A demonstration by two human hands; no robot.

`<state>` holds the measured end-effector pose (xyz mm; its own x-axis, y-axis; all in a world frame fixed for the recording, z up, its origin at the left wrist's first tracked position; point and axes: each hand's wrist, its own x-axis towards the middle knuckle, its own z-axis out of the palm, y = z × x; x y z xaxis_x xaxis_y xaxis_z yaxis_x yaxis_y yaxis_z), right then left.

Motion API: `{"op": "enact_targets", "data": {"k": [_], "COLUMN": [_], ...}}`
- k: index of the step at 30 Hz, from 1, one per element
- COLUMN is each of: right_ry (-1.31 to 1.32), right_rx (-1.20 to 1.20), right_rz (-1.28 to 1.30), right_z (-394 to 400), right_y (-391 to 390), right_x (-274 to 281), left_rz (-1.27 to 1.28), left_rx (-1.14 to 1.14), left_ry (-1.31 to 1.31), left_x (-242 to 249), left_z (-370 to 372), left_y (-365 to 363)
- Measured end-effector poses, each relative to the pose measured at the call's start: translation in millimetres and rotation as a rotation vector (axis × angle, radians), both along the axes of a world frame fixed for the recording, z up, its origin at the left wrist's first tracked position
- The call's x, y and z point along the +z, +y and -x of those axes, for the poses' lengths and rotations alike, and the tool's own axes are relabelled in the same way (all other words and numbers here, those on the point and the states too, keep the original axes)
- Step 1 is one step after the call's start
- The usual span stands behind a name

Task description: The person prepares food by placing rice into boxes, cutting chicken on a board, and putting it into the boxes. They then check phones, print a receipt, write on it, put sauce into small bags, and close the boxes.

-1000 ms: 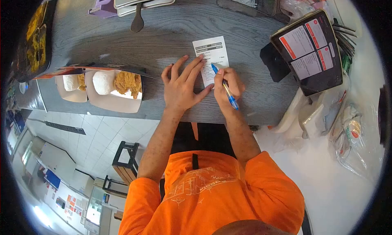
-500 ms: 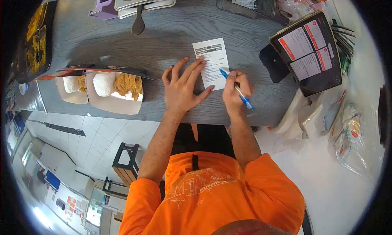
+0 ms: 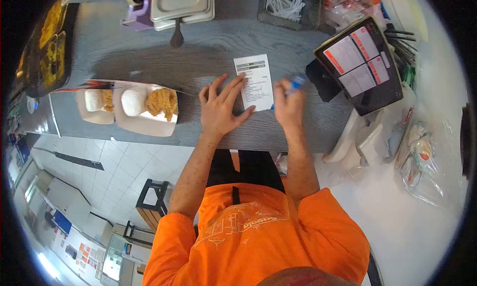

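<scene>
A white printed receipt [image 3: 257, 85] lies on the grey wood-grain table. My left hand [image 3: 221, 105] rests flat with fingers spread, its fingertips and thumb on the receipt's left edge. Just right of the paper, my right hand [image 3: 289, 105] is closed around a blue pen [image 3: 297, 83], whose upper part is blurred. A blue bit of the pen shows at the receipt's lower right edge. To the left stand two open paper boxes: the larger box [image 3: 144, 128] holds white rice [image 3: 133, 101] and fried chicken [image 3: 161, 104], and the smaller box [image 3: 94, 116] holds similar food.
At the right a tablet [image 3: 360, 66] leans on a black stand, with plastic bags [image 3: 417, 159] beyond it. Lidded metal containers [image 3: 182, 5], a purple tape dispenser [image 3: 137, 10] and a dark tray [image 3: 293, 20] of white strips line the far side.
The pen has swung more upright, and its tip has moved from the middle of the receipt to the lower right edge. My left hand stays on the paper. The view has shifted slightly.
</scene>
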<state>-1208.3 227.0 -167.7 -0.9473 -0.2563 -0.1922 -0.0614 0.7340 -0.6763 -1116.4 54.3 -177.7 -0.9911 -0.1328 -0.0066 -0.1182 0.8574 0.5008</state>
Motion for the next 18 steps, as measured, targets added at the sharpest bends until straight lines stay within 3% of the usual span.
{"op": "enact_targets", "data": {"k": [2, 5, 8, 10, 12, 13, 14, 15, 17, 18], "right_ry": [-0.185, -0.093, -0.012, -0.063, -0.209, -0.328, -0.442, -0.341, -0.151, -0.035], "right_rx": [0.133, 0.218, 0.232, 0.259, 0.288, 0.303, 0.32, 0.328, 0.338, 0.347], "right_rz": [-0.342, -0.493, -0.407, -0.177, 0.037, 0.137, 0.237, 0.277, 0.353, 0.38], "right_z": [11.8, 8.9, 3.1, 1.3, 14.0, 20.4, 28.6, 42.3, 79.3, 97.1], "right_y": [-25.7, -39.6, -38.8, -37.1, -47.8, -54.5, -64.0, -78.5, -120.0, -145.6], "right_x": [30.8, 45.7, 69.8, 89.7, 117.7, 136.4, 152.6, 165.2, 186.1, 194.1], "left_rz": [-0.034, -0.101, -0.179, -0.166, -0.038, 0.15, 0.144, 0.204, 0.254, 0.083], "left_rx": [-0.03, -0.066, -0.077, -0.112, 0.142, 0.338, 0.593, 0.687, 0.969, 0.886], "left_ry": [0.003, 0.033, 0.105, 0.228, 0.44, 0.494, 0.562, 0.597, 0.292, 0.195], "left_x": [7.5, 10.6, 50.2, 106.3, 105.5, 114.3, 104.8, 115.3, 99.7, 81.0], "left_z": [-1.9, -10.5, -41.2, -66.8, -104.1, -116.4, -126.7, -134.3, -152.8, -154.2], "left_y": [-3.4, -8.5, -8.3, -39.0, -105.6, -145.5, -195.4, -245.6, -341.0, -373.8]}}
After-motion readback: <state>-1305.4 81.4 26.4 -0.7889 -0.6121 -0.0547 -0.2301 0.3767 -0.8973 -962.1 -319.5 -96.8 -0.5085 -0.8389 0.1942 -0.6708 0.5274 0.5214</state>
